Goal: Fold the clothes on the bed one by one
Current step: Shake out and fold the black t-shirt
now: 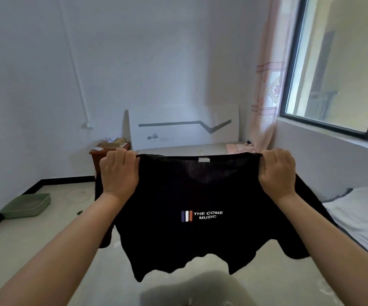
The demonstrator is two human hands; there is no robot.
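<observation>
A black short-sleeved cotton T-shirt (185,217) (printed "THE COME MUSIC" beside blue, white and red bars) was held up in the air above the pale grey bed surface (267,272), its hem hanging free. One shoulder was gripped in the curled fingers of the left hand (119,171), the other in the right hand (276,171). A stack of folded white cloth (361,217) was seen at the right, and a green plastic basin (26,205) on the floor at the left.

Black T-shirt (185,217) aloft — both hands' grip at shoulders
</observation>
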